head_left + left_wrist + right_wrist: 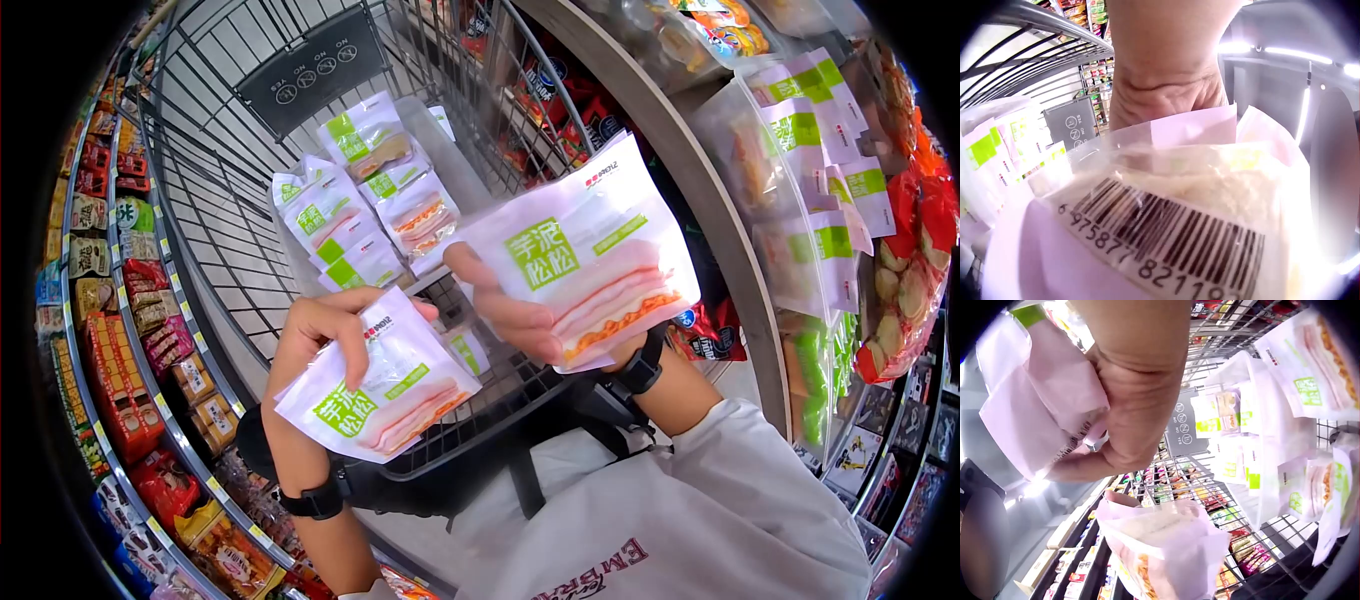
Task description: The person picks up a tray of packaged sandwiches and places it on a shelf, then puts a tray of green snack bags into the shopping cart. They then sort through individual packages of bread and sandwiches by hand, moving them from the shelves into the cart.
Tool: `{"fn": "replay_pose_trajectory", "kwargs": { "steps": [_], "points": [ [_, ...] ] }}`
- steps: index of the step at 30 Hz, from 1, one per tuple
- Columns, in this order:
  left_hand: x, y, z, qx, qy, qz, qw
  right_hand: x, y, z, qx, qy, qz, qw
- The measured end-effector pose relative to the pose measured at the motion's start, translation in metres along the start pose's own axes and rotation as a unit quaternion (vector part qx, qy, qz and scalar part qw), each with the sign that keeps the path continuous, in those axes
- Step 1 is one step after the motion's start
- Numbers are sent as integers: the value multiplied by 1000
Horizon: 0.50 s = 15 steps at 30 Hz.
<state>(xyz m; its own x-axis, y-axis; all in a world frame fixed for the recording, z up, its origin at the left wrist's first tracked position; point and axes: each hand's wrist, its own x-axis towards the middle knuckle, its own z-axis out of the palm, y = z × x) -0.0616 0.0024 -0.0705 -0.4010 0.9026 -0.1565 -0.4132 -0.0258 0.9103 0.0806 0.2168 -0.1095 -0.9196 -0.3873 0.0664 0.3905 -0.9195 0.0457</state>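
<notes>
My left hand [325, 330] grips a white-and-pink sandwich packet [385, 390] by its upper edge, fingers curled over the front. In the left wrist view the back of this packet [1166, 231] shows a barcode. To the right and higher, my right hand [505, 310] holds a similar packet [610, 235], its fingers across the lower left of the printed front. The right wrist view shows the folded underside of that packet [1044, 394]. Both are above a shopping cart [230, 210], where a clear plastic bin [450, 150] holds several more such packets [320, 215].
A shelf with a curved edge [680, 150] runs along the right, carrying a clear bin of similar packets [795, 130] and red snack bags [905, 270]. Shelves of packaged snacks [125, 370] line the left. A dark sign [315, 75] hangs on the cart's wire side.
</notes>
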Motion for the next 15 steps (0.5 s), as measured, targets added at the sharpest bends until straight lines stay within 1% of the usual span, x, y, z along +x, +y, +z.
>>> {"fn": "replay_pose_trajectory", "kwargs": {
  "steps": [2, 3, 4, 5, 6, 7, 8, 9, 10, 11, 12, 13, 14, 15],
  "points": [
    [5, -4, -8, 34, -69, -24, 997, -1, -1, 2, -18, 4, -7, 1000],
    [5, -5, -12, 38, -63, -28, 997, -1, 2, 1, -12, 0, -3, 1000],
    [6, -7, -16, 162, -83, -25, 983, -2, 4, 0, -89, 60, -28, 994],
    [6, -9, -20, 285, -102, -25, 953, 2, 9, 7, -166, 117, -51, 978],
    [4, -13, -24, 299, -110, -52, 947, 0, 26, 24, -491, 152, -162, 843],
    [0, -10, -16, 345, -99, -50, 932, 4, 17, 17, -486, 140, -158, 848],
    [-1, -2, -14, 410, -98, -27, 906, 8, -4, 4, -655, 194, -22, 730],
    [-3, 5, -15, 473, -95, -7, 876, 9, -20, -6, -783, 234, 114, 565],
    [-2, 10, -24, 443, -58, -2, 895, 0, -29, -11, -869, 192, 123, 439],
    [3, 16, -35, 411, -22, 3, 911, -3, -35, -10, -934, 146, 125, 301],
    [10, 19, -45, 381, 27, 2, 924, 0, -40, -9, -934, 172, 138, 283],
    [20, 24, -53, 384, 29, 1, 923, 8, -47, 3, -932, 200, 151, 260],
    [32, 30, -60, 388, 51, -31, 920, 24, -54, 15, -918, 228, 179, 270],
    [45, 37, -69, 394, 74, -62, 914, 37, -64, 10, -920, 226, 175, 270]
  ]
}}
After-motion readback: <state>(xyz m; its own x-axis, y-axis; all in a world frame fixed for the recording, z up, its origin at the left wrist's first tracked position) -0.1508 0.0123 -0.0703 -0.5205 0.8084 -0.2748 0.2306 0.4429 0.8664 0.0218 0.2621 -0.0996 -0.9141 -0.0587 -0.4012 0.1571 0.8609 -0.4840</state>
